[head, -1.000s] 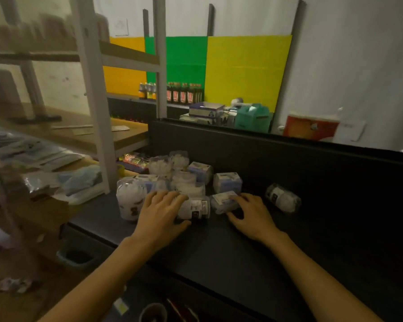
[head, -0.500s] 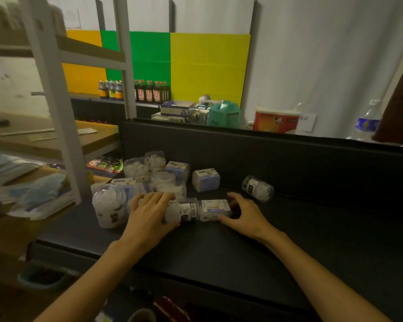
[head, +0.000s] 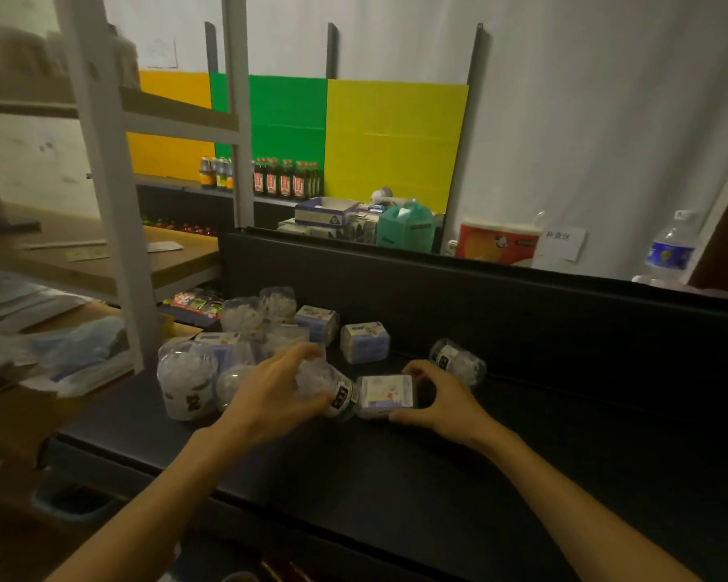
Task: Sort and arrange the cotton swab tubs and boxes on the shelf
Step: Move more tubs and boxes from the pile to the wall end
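A cluster of clear cotton swab tubs and small white-blue boxes lies on the black shelf point(head: 396, 476). My left hand point(head: 270, 396) grips a clear tub lying on its side point(head: 333, 390), with its dark label facing right. My right hand point(head: 442, 396) holds a small white-blue box point(head: 385, 396) right beside that tub. An upright tub point(head: 186, 382) stands at the left end. Another tub point(head: 459, 361) lies on its side behind my right hand. Two boxes point(head: 364, 342) point(head: 316, 321) and more tubs point(head: 244, 312) sit further back.
A black back wall point(head: 480, 304) bounds the shelf. A white metal rack post point(head: 114, 228) stands at the left, with wooden shelves and plastic-wrapped goods point(head: 72, 354). Behind are bottles point(head: 286, 178), a green carton point(head: 406, 224), a tissue pack point(head: 496, 243) and a water bottle point(head: 669, 249).
My left hand has curled around the lying tub and lifted it slightly. My right hand has closed more on the box. The camera has shifted right.
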Motion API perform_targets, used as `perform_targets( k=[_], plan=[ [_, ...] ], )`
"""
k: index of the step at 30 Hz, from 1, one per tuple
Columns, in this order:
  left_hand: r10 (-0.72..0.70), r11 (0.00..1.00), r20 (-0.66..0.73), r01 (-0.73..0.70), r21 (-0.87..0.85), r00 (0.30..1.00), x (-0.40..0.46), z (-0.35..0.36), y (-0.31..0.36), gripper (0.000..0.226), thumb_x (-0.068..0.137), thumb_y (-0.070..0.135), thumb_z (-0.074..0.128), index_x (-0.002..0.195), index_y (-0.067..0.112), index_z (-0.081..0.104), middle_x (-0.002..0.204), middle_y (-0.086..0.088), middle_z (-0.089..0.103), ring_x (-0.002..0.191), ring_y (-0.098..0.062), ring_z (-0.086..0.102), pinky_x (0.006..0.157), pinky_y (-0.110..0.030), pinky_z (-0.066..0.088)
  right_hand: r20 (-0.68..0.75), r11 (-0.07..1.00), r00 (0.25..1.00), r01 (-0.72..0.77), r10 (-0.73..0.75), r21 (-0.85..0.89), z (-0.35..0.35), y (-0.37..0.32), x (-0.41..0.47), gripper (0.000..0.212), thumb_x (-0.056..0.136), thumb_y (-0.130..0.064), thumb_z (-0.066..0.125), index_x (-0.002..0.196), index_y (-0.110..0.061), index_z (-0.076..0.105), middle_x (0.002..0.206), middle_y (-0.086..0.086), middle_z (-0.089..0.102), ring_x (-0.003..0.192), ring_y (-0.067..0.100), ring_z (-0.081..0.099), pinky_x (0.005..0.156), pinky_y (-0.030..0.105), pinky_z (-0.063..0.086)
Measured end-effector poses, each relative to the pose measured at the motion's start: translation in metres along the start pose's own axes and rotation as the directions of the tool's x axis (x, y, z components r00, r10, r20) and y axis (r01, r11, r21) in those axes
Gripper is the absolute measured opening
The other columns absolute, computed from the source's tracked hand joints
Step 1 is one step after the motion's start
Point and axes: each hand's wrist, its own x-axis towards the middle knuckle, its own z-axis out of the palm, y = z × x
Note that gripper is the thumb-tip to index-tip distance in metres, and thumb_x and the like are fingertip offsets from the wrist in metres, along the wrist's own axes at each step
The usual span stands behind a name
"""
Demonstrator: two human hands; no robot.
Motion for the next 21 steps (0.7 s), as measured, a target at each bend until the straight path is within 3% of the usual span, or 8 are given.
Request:
perform_targets(
  k=[5, 8, 12, 16, 21],
  plan=[
    [0.104, 0.987, -0.004, -0.104, -0.122, 0.995, 0.006, 0.006, 0.019, 0.052, 0.079, 0.03, 0.071, 0.122, 0.035, 0.042, 0.117, 0.016, 0.047, 0.093, 0.003, 0.052, 0.064, -0.013, 0.046, -0.157, 0.996, 0.986, 0.035, -0.047, -0.079, -0.025, 0.002, -0.039, 0.063, 0.074, -0.03, 0.079, 0.124, -0.042, 0.042, 0.106, -0.03, 0.041, 0.093, -0.018, 0.042, 0.07, 0.004, 0.038],
    [0.176, 0.965, 0.019, -0.169, -0.202, 0.984, 0.009, 0.015, 0.033, 0.05, 0.077, 0.029, 0.073, 0.117, 0.033, 0.045, 0.112, 0.015, 0.051, 0.094, 0.003, 0.055, 0.069, -0.014, 0.05, -0.261, 0.996, 0.965, 0.009, -0.032, -0.089, -0.038, 0.006, -0.071, 0.071, 0.073, -0.029, 0.08, 0.133, -0.036, 0.041, 0.111, -0.027, 0.045, 0.097, -0.019, 0.044, 0.072, 0.002, 0.039],
    [0.215, 0.948, 0.101, -0.183, -0.259, 0.971, 0.014, 0.034, 0.056, 0.049, 0.074, 0.032, 0.075, 0.117, 0.03, 0.05, 0.113, 0.011, 0.054, 0.098, -0.004, 0.057, 0.076, -0.022, 0.053, -0.361, 0.994, 0.932, -0.037, -0.005, -0.107, -0.055, 0.015, -0.121, 0.063, 0.071, -0.028, 0.082, 0.122, -0.036, 0.047, 0.109, -0.023, 0.055, 0.102, -0.014, 0.051, 0.076, 0.004, 0.043],
    [0.286, 0.932, 0.081, -0.258, -0.255, 0.955, 0.011, 0.057, 0.091, 0.05, 0.073, 0.034, 0.076, 0.118, 0.03, 0.053, 0.116, 0.01, 0.046, 0.103, -0.008, 0.052, 0.083, -0.028, 0.053, -0.425, 0.99, 0.905, -0.088, 0.032, -0.111, -0.069, 0.027, -0.169, 0.062, 0.07, -0.027, 0.082, 0.121, -0.037, 0.047, 0.108, -0.023, 0.056, 0.104, -0.01, 0.053, 0.08, 0.009, 0.045],
    [0.357, 0.9, 0.076, -0.32, -0.295, 0.931, 0.0, 0.081, 0.149, 0.05, 0.073, 0.031, 0.077, 0.118, 0.028, 0.057, 0.114, 0.011, 0.045, 0.103, -0.007, 0.05, 0.079, -0.025, 0.053, -0.491, 0.987, 0.869, -0.124, 0.06, -0.098, -0.1, 0.047, -0.227, 0.064, 0.067, -0.026, 0.085, 0.12, -0.037, 0.05, 0.108, -0.017, 0.061, 0.102, -0.004, 0.057, 0.084, 0.014, 0.049]
  ],
)
